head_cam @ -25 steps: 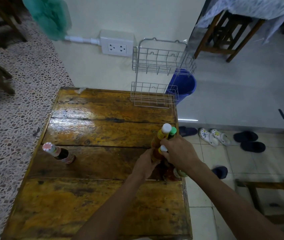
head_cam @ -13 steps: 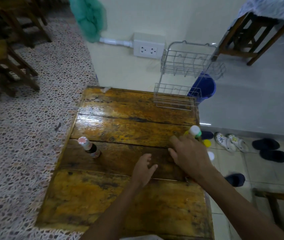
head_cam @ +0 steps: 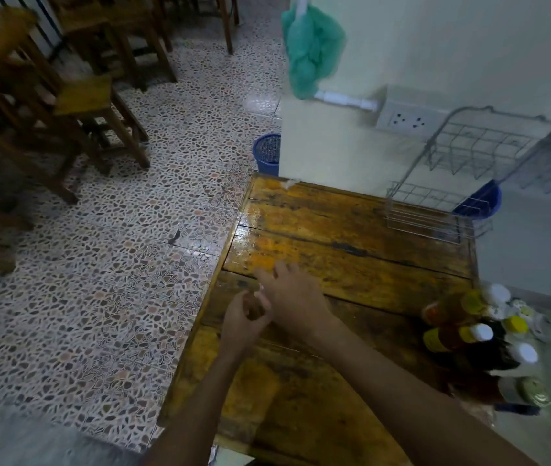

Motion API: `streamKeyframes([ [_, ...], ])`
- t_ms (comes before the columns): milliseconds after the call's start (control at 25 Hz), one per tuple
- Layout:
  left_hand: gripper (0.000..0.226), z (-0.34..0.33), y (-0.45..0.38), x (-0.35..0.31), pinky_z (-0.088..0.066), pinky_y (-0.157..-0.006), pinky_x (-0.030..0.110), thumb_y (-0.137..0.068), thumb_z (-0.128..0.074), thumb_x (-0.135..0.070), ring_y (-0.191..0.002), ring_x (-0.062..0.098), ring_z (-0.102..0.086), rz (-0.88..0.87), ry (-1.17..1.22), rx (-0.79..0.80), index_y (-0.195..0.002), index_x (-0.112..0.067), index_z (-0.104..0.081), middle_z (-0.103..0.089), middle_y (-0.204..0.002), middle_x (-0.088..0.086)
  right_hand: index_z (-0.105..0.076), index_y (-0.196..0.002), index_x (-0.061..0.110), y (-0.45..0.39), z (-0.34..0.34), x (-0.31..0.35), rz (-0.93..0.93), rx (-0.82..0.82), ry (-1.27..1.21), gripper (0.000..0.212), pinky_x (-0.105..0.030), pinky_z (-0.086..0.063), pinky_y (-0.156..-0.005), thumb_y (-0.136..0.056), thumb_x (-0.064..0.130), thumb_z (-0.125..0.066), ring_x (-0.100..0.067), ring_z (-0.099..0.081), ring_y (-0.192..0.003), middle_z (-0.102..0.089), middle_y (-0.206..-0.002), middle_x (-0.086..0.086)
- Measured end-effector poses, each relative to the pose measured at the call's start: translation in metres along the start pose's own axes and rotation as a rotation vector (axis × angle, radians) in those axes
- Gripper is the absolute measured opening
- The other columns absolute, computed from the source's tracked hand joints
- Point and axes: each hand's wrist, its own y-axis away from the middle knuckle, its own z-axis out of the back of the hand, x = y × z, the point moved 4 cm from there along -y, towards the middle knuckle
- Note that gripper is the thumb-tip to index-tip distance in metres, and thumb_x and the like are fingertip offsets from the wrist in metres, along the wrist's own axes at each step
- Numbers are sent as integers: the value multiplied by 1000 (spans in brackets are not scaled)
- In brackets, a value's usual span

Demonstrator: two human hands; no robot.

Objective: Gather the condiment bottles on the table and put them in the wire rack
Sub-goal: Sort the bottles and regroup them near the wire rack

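Observation:
My left hand [head_cam: 245,319] is curled around a small dark bottle [head_cam: 254,309] near the wooden table's [head_cam: 351,260] left edge. Only a brown sliver and a bit of the bottle's pale cap show. My right hand [head_cam: 296,297] hovers just over and beside it with fingers spread, holding nothing. A cluster of several condiment bottles [head_cam: 469,334] with white and yellow caps stands at the table's right edge, apart from both hands. The two-tier wire rack [head_cam: 435,216] sits at the far right corner, with nothing in it.
A wall with a power socket [head_cam: 405,119] and a hanging green bag [head_cam: 311,52] lies behind the table. A blue mesh bin [head_cam: 267,154] stands on the floor by the far left corner. Wooden stools [head_cam: 92,105] stand to the left, a blue bucket [head_cam: 484,200] behind the rack.
Both hands left the bottle cluster at the right edge and moved left across the table to the lone dark bottle. My left hand has closed around it. The view has swung left.

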Motion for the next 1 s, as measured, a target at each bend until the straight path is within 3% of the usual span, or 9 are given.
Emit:
streamKeyframes([
  [160, 14, -21, -20, -17, -57, -71, 34, -99, -64, -30, -92, 5, -66, -154, -84, 112, -112, -29, -63, -68, -107, -12, -47, -113, 17, 10, -20, -7, -8, 40, 31, 25, -33, -53, -56, -96, 30, -59, -25, -58, -86, -55, -102, -8],
  [240, 17, -35, -21, -16, -55, -66, 41, -93, -58, -43, -84, 4, -63, -225, -140, 192, -104, -31, -63, -65, -99, -14, -47, -110, 15, 29, -14, -19, 81, 58, 49, 23, -30, -48, -56, -100, 35, -51, -23, -57, -83, -58, -100, -7],
  [360, 35, -64, -9, -8, -56, -73, 40, -81, -71, -47, -90, 7, -61, -298, -209, 421, -109, -29, -62, -57, -107, -15, -47, -98, 18, 63, 2, -53, 120, 35, 122, 29, -22, -38, -47, -92, 42, -63, -15, -56, -69, -59, -85, 1],
  [520, 33, -97, 14, -24, -47, -70, 28, -77, -77, -42, -87, 10, -57, -343, -262, 544, -102, -31, -57, -50, -105, -16, -52, -93, 23, 105, 11, -99, -126, 37, 44, 30, -22, -26, -42, -99, 50, -40, -11, -52, -59, -58, -73, 6],
  [720, 45, -115, 27, -52, -38, -58, 29, -72, -72, -53, -75, 21, -62, -399, -563, 603, -99, -20, -58, -62, -87, -2, -45, -96, 19, 150, -12, -133, -405, 202, 100, 9, -31, -30, -34, -95, 28, -44, -17, -42, -44, -51, -73, 1],
  [800, 39, -114, 33, -54, -37, -54, 29, -73, -71, -56, -65, 14, -54, -427, -672, 608, -91, -26, -53, -57, -79, -8, -47, -103, 19, 163, -24, -138, -472, 213, 98, 35, -34, -38, -41, -97, 39, -19, -17, -37, -48, -51, -76, 0],
  [880, 40, -114, 39, -49, -39, -55, 30, -74, -71, -57, -68, 15, -57, -434, -754, 616, -95, -27, -54, -59, -81, -8, -49, -104, 16, 174, -33, -132, -499, 292, 10, 27, -32, -37, -43, -94, 41, -40, -20, -42, -48, -50, -78, -3],
  [960, 46, -111, 45, -48, -40, -58, 29, -74, -70, -57, -77, 17, -62, -453, -843, 592, -107, -27, -58, -65, -91, -6, -54, -90, 11, 180, -47, -123, -447, 383, 10, 35, -28, -32, -36, -70, 20, -80, -24, -45, -41, -51, -76, -8],
  [1000, 50, -110, 47, -46, -41, -59, 29, -74, -69, -57, -80, 17, -63, -473, -881, 572, -113, -27, -59, -68, -97, -6, -56, -85, 10, 180, -52, -124, -430, 372, 66, 35, -29, -34, -36, -64, 14, -84, -25, -49, -43, -53, -75, -9],
])
